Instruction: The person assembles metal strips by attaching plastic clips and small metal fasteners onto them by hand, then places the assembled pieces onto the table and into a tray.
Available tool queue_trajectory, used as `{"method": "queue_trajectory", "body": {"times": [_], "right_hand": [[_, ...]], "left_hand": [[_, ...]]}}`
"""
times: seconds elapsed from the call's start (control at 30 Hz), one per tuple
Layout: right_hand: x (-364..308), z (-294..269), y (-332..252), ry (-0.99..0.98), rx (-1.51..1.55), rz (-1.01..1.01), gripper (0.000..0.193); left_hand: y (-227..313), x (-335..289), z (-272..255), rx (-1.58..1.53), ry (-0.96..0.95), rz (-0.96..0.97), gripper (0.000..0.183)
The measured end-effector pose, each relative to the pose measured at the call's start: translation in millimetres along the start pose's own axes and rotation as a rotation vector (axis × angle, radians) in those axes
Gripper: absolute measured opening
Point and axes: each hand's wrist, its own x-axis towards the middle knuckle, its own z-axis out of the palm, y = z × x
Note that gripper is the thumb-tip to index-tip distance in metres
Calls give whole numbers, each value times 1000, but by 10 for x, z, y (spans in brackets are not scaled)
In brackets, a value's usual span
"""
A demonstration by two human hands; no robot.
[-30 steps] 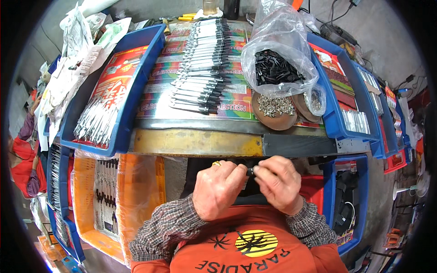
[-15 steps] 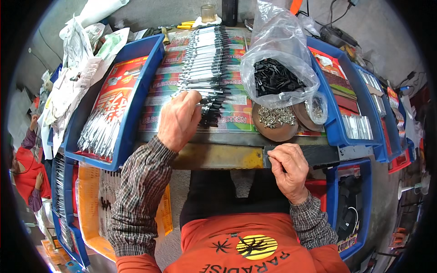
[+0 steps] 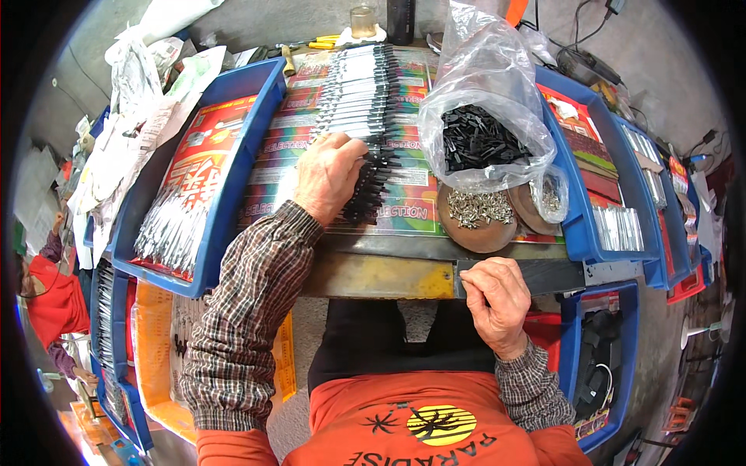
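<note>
A long row of slim metal strips with black ends (image 3: 353, 93) lies side by side down the middle of the table. My left hand (image 3: 329, 179) rests over the near part of this row, its fingers curled down on the strips; the fingertips and whatever they grip are hidden. By the table's front edge, my right hand (image 3: 497, 299) is closed in a pinch, thumb against forefinger. Anything held there is too small to make out. Just beyond it stands a round brown bowl (image 3: 475, 239) with many small metal screws (image 3: 475, 208).
A clear plastic bag (image 3: 497, 93) of black plastic pieces (image 3: 482, 140) stands behind the bowl. Blue trays flank the row: one at left (image 3: 268, 101) with metal strips, one at right (image 3: 571, 194) with silver bars. An orange crate (image 3: 151, 365) sits below at left.
My left hand has moved a little right and farther along the row. My right hand keeps its pinch in nearly the same place. The whole view has shifted slightly.
</note>
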Motion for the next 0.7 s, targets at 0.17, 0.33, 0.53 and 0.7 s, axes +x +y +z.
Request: {"method": "queue_trajectory", "body": {"times": [0.17, 0.33, 0.53, 0.7], "right_hand": [[-4, 1, 3, -7, -20, -13, 23], [-13, 5, -1, -7, -34, -16, 22], [-8, 11, -18, -10, -54, -11, 21], [14, 20, -32, -17, -62, -14, 21]], "left_hand": [[-16, 18, 77, 4, 22, 33, 14], [-20, 27, 133, 32, 73, 71, 13], [-4, 10, 141, -4, 83, 33, 14], [28, -69, 6, 7, 90, 38, 13]]}}
